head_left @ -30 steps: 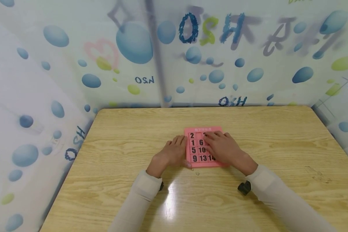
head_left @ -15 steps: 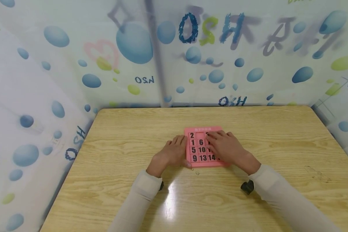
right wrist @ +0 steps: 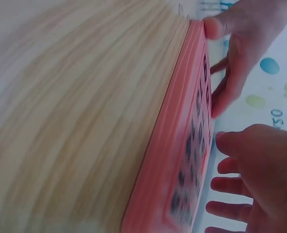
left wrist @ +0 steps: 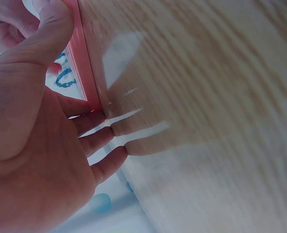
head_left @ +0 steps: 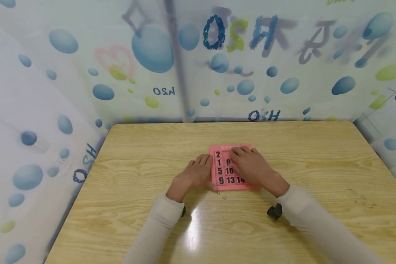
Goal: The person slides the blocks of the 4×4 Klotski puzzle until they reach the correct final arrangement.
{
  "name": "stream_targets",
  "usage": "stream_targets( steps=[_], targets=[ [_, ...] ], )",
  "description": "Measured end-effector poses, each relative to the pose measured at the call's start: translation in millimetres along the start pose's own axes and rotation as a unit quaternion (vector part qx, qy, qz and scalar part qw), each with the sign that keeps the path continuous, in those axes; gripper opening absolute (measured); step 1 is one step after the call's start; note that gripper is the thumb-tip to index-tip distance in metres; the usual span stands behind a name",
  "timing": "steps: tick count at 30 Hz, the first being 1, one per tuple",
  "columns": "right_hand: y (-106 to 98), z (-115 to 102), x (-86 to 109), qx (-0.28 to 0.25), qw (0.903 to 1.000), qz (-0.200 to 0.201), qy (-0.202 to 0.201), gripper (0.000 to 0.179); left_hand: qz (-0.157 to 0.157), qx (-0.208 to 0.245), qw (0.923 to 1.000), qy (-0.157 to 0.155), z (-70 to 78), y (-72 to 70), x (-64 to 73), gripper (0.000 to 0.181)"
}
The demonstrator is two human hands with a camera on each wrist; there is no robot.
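Observation:
A pink number slide puzzle [head_left: 219, 171] with black numerals lies flat on the wooden table. My left hand [head_left: 198, 174] steadies it from the left: extended fingers lie along its left edge, and the thumb is at the near-left corner. In the left wrist view, the fingertips [left wrist: 126, 150] touch down beside the pink frame. Over the puzzle's right part is my right hand [head_left: 252, 167], its fingers reaching onto the top row and hiding several tiles. Left of those fingertips, a pink gap shows beside the 2 tile [head_left: 218, 154]. In the right wrist view, the fingers [right wrist: 226, 185] are extended and spread.
The wooden table [head_left: 145, 146] surrounds the puzzle and ends at a wall [head_left: 191, 84] printed with blue and green drops. Dark wrist cameras [head_left: 275, 212] sit under the pale sleeves [head_left: 300, 205].
My right hand first shifts slightly right, uncovering more of the puzzle, then comes back left and covers the middle tiles again. My left hand and the puzzle frame stay in place.

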State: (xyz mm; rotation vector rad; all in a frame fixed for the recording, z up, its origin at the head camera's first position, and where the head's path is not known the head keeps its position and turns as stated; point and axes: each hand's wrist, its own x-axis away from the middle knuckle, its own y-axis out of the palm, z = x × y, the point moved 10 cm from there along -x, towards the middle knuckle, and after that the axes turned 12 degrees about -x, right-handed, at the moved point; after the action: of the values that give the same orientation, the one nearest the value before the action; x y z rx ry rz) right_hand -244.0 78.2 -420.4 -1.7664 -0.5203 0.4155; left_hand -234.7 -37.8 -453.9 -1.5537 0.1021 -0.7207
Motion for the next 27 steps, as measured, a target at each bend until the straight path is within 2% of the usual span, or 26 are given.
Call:
stream_targets(
  steps=[6, 11, 27],
  targets=[
    [9, -18, -8.1, -0.028, 0.9993, -0.022, -0.012, 0.051, -0.002, -0.011, 0.9999, 0.002, 0.4, 0.3, -0.1, 0.118],
    [16, -26, -13.5, -0.031, 0.9988, -0.032, -0.019, 0.053, -0.006, -0.016, 0.9999, 0.0, 0.0, 0.0, 0.6, 0.117],
    [16, -27, -16.3, -0.008, 0.9993, -0.033, -0.013, 0.05, -0.004, -0.014, 0.9999, -0.002, -1.1, 0.8, -0.1, 0.119]
  ],
)
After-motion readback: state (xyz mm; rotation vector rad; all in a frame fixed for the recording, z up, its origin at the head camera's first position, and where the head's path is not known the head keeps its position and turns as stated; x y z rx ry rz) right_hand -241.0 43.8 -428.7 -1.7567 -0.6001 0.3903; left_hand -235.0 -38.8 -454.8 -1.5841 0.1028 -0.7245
